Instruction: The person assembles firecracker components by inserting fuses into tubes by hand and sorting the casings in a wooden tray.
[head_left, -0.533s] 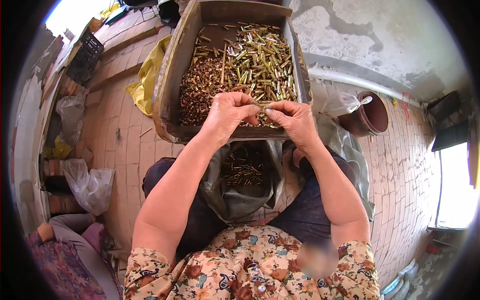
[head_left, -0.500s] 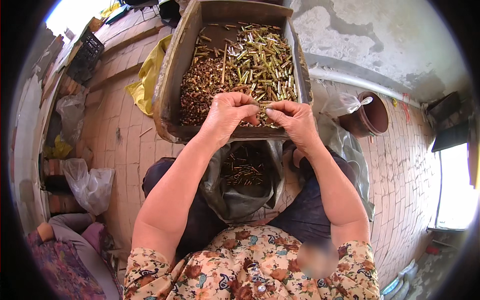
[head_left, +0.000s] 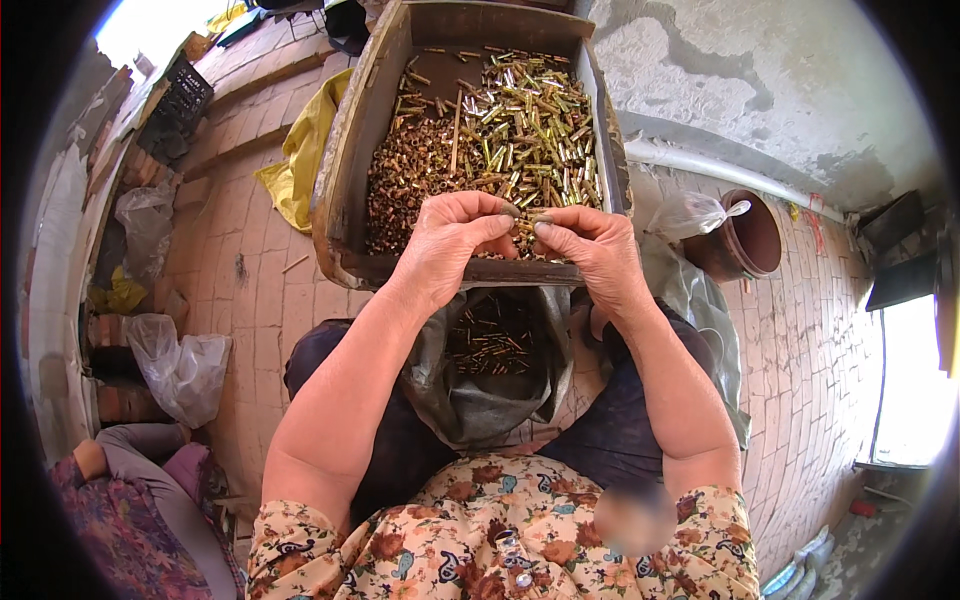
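Observation:
Both hands are over the near edge of a wooden tray (head_left: 335, 180), fingertips facing each other with a small gap between. My left hand (head_left: 452, 238) has thumb and forefinger pinched together. My right hand (head_left: 592, 248) pinches in the same way. Whatever they grip is too small and covered by the fingers to make out. Small copper-coloured ring-like metal pieces (head_left: 420, 170) fill the tray's left side. Slim gold-coloured metal tubes (head_left: 535, 120) are heaped on the right, and a thin stick (head_left: 456, 132) lies between the two heaps.
Between my knees an open grey sack (head_left: 440, 400) holds several slim metal pieces (head_left: 490, 345). A yellow sack (head_left: 305, 165) lies left of the tray; a brown bucket (head_left: 735, 245) and a clear plastic bag (head_left: 690, 215) are at right. Another person's leg (head_left: 165, 500) shows at lower left.
The gap between my fingertips is slightly wider, with both hands still pinched over the tray's near edge. The tray and its surroundings sit slightly further right in view.

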